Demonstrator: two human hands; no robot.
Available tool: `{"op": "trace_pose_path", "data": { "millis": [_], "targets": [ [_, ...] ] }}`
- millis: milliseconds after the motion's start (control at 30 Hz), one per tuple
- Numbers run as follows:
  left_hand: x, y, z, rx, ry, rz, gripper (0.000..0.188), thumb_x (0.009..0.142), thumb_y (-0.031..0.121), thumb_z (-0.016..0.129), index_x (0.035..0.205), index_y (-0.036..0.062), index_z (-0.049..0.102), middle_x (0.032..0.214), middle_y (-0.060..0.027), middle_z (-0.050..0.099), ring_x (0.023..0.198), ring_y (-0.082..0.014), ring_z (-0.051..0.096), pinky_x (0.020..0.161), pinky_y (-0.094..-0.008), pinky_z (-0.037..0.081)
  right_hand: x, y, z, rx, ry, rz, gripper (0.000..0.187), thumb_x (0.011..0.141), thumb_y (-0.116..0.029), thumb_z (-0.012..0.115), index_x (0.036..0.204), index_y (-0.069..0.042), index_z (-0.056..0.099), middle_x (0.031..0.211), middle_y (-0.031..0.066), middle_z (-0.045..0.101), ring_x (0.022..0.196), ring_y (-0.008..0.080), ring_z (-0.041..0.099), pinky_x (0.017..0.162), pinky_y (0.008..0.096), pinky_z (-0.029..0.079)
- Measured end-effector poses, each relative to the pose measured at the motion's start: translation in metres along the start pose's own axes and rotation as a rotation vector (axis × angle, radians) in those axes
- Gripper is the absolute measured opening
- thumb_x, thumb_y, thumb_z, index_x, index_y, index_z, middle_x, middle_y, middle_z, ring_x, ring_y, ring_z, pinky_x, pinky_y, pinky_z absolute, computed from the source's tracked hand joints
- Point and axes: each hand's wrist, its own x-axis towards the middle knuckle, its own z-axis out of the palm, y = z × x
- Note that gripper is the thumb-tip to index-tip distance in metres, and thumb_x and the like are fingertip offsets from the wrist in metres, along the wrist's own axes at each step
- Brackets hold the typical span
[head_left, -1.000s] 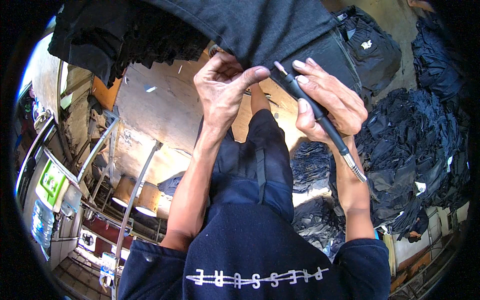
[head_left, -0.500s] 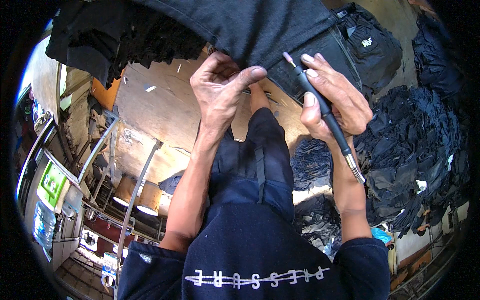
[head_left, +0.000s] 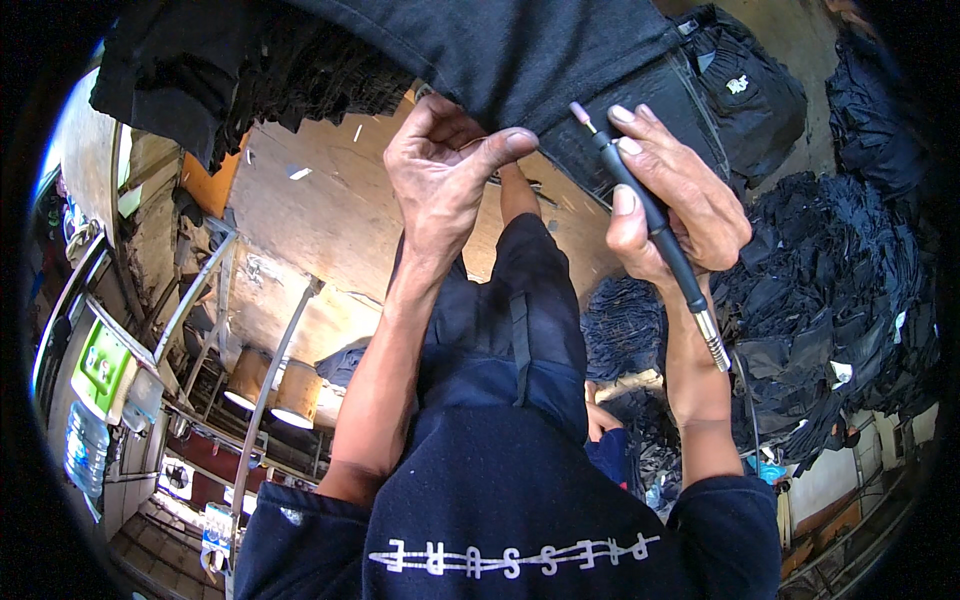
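The right hand (head_left: 682, 205) had shifted rightward, gripping the pen-shaped tool (head_left: 652, 213) before the dark cloth (head_left: 540, 60); the left hand (head_left: 440, 165) curled at the cloth's lower edge, hold unclear. Seemingly a pause between touches; the next called for a steady tip.

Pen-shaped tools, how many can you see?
1: the black pen-shaped tool in the right hand, its pinkish tip angled away from the person. Others could be hidden among the dark cloth piles.
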Motion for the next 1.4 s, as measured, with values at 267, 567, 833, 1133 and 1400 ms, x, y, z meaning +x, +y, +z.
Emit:
{"op": "trace_pose_path", "data": {
  "millis": [267,567,833,1133,1400],
  "targets": [
    [0.0,0.001,-0.002,0.047,-0.007,0.001,0.038,0.081,0.005,0.098,0.103,0.0017,0.068,0.087,-0.0037,0.074,0.08,-0.0072,0.069,0.074,-0.0206,0.056,0.003,-0.004,0.001,0.029,-0.039,-0.006,0.024,0.076,0.0,0.073,0.099,0.004,0.08,0.095,0.0177,0.08,0.101,0.0364,0.082,0.096,0.0504,0.067],
    [0.0,-0.002,-0.003,0.072,-0.005,-0.008,0.033,0.082,0.001,0.095,0.1,0.0017,0.067,0.086,-0.0041,0.075,0.079,-0.0078,0.071,0.074,-0.0211,0.058,0.009,-0.005,-0.002,0.091,-0.147,-0.025,0.024,0.079,-0.003,0.076,0.1,0.005,0.081,0.094,0.0181,0.08,0.101,0.0363,0.082,0.097,0.0505,0.066],
    [0.004,-0.006,-0.004,-0.014,-0.021,-0.033,0.026,0.083,-0.004,0.092,0.098,0.0011,0.071,0.086,-0.0078,0.079,0.08,-0.0117,0.077,0.074,-0.0228,0.061,0.007,-0.004,-0.002,0.084,-0.128,-0.032,0.025,0.079,-0.002,0.075,0.102,0.005,0.08,0.095,0.0179,0.08,0.1,0.0368,0.082,0.096,0.0503,0.067],
    [0.023,-0.028,-0.024,0.06,-0.094,0.009,0.019,0.08,0.001,0.091,0.089,0.0006,0.074,0.077,-0.0071,0.077,0.072,-0.012,0.075,0.066,-0.025,0.059,0.003,0.002,-0.001,0.028,-0.002,0.002,0.025,0.077,-0.001,0.073,0.101,0.007,0.079,0.095,0.021,0.08,0.1,0.0386,0.082,0.097,0.0523,0.066],
    [0.031,-0.047,-0.026,-0.016,-0.077,-0.016,0.015,0.082,-0.007,0.083,0.094,-0.0006,0.075,0.08,-0.0082,0.078,0.071,-0.0133,0.075,0.067,-0.0255,0.059,0.006,0.008,-0.009,0.054,-0.076,-0.006,0.029,0.091,-0.009,0.068,0.11,0.011,0.076,0.105,0.0314,0.079,0.109,0.0438,0.079,0.102,0.0572,0.062]
  ]
}}
